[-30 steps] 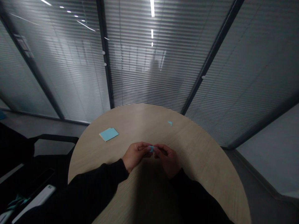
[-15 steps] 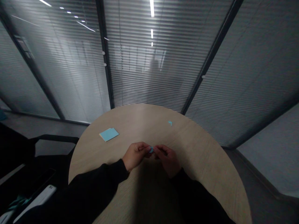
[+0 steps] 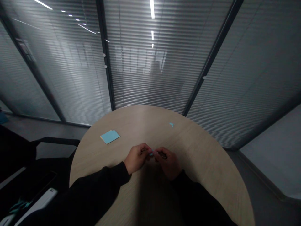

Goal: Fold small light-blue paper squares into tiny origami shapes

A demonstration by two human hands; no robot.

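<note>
Our left hand (image 3: pixel 136 158) and right hand (image 3: pixel 168 164) are pinching together over the round wooden table (image 3: pixel 199 157), fingertips clamped on a small blue paper piece (image 3: pixel 152 152). It's more hidden than a moment ago, just a thin sliver between them. A blue paper sheet (image 3: pixel 109 136) lies off to the left.

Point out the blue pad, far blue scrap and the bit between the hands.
Blue paper pad (image 3: pixel 109 136): head view, top face.
Blue paper scrap (image 3: pixel 171 124): head view, its middle.
Blue bit (image 3: pixel 150 153) between left hand (image 3: pixel 136 158) and right hand (image 3: pixel 168 164): head view, visible edge.
</note>
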